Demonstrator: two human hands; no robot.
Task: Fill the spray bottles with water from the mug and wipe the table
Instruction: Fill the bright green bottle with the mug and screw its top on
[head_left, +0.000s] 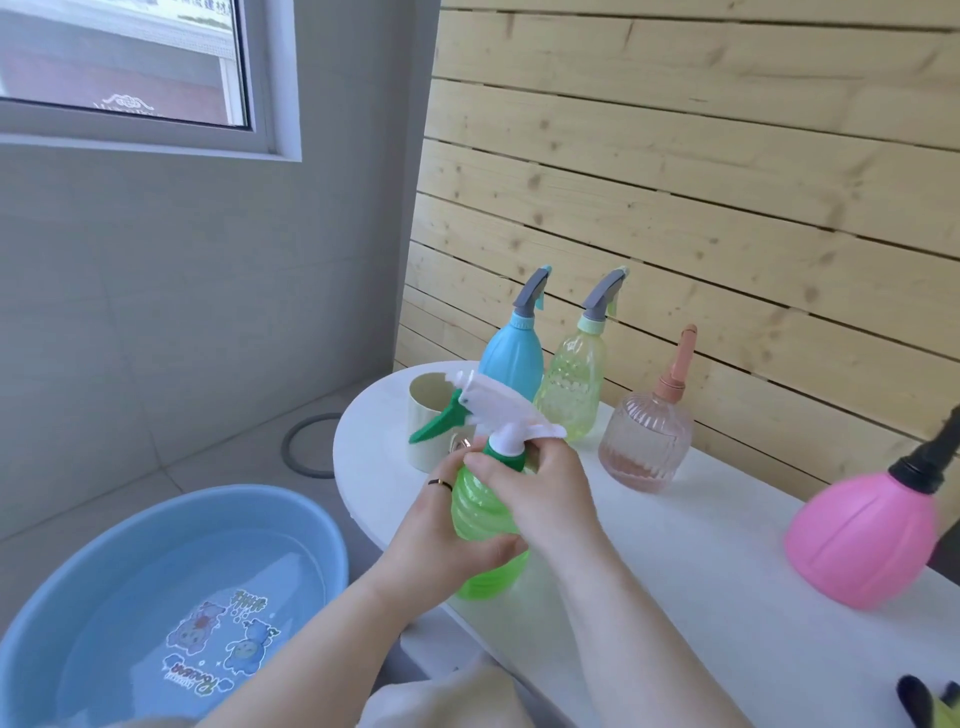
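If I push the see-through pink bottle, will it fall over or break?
Probably not fall: the clear pink bottle is squat and wide, standing flat on the white table. It looks nearly empty, so likely light and easy to slide. Glass or plastic is unclear, so push gently.

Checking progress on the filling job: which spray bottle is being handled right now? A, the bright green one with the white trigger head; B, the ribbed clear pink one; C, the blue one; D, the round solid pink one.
A: the left hand is wrapped round the body of the green bottle and the right hand pinches its collar just under the trigger head.
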